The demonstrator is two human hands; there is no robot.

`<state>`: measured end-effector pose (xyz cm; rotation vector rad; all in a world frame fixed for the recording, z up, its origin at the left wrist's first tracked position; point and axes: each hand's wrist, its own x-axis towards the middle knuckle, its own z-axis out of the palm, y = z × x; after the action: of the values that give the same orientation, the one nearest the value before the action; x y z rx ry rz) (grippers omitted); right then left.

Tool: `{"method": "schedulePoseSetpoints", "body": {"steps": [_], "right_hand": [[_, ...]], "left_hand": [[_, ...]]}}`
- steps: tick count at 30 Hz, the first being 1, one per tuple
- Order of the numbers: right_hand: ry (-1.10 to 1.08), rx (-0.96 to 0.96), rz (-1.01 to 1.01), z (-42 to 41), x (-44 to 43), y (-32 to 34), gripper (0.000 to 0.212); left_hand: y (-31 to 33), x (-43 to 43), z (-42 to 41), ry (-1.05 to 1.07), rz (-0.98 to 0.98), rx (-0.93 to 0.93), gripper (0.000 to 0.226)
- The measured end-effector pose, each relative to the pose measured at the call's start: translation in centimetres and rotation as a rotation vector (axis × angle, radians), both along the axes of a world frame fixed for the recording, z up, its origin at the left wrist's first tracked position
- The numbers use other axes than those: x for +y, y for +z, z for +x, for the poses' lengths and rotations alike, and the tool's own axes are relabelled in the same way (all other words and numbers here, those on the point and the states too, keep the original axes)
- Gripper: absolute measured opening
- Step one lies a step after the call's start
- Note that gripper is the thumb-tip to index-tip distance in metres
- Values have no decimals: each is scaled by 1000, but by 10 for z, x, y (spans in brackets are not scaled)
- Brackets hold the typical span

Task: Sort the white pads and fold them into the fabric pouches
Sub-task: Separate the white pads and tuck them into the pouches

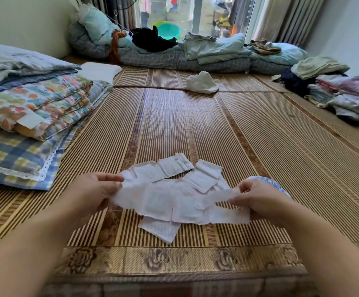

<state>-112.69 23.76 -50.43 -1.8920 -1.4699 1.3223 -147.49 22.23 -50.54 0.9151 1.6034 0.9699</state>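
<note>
Lower centre: left hand (pixel 97 189) and right hand (pixel 258 198), each grip pinching one end of a thin white strip (pixel 174 200); pulling harder may tear it or scatter loose pads (pixel 174 168) beneath.

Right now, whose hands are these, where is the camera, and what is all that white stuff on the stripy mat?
No machine here, just a person. The camera sits on their head and looks down, so you see their own two arms. The left hand and the right hand each pinch one end of a long white cloth strip, stretched between them. Around it, square white pads lie scattered on the brown striped bamboo mat. Folded flowery quilts are stacked on the left, folded clothes piled on the right.
</note>
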Motion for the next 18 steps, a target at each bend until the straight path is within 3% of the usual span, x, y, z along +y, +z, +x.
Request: {"method": "schedulePoseSetpoints", "body": {"steps": [5, 11, 18], "right_hand": [[-84, 166, -62, 23, -4, 15, 15], [-181, 165, -60, 37, -5, 28, 12], [-123, 79, -63, 13, -8, 24, 13]], "left_hand": [[6, -12, -15, -55, -35, 68, 14], [22, -32, -21, -158, -150, -30, 33], [28, -42, -6, -227, -191, 64, 23]]}}
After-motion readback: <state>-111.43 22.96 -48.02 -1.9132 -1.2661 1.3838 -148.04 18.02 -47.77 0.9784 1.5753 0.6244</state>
